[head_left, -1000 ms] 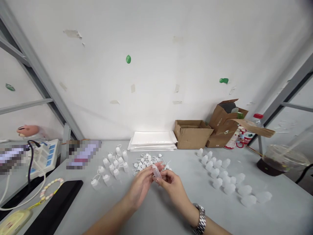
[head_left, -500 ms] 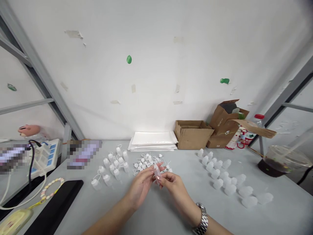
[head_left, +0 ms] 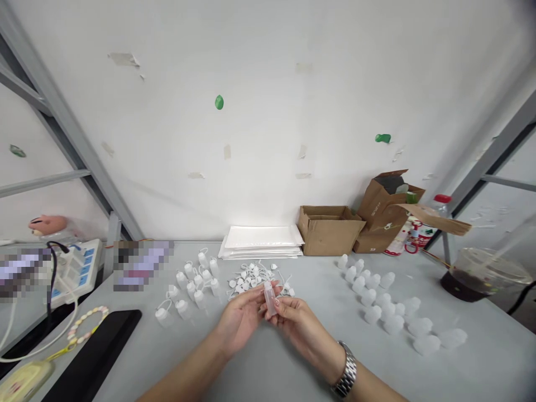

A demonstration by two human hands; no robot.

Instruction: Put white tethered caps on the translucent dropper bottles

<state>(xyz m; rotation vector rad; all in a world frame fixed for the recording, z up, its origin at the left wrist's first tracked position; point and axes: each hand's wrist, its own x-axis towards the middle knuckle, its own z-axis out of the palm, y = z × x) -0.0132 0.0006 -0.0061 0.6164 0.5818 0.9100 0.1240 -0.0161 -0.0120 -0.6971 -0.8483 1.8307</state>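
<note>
Holding one bottle above the table, at centre: right hand, its thumb and fingers pinching narrowly on the lower part, the bottle's slim end pointing far and slightly left. Left hand: fingers extending behind the bottle's upper part; whether they are gripping it, one cannot tell. Caps, white, with loops: lying in a loose heap just beyond the hands. Looped bottles: standing in a group to the left. Plain bottles: sitting in loose rows to the right, well apart from the hands. Watch, metal: encircling the right wrist. White stack: lying flat at the far edge, centre. Box, cardboard: standing open just right of the stack. Bag, brown: standing beside the box. Cup, clear: sitting far right.
</note>
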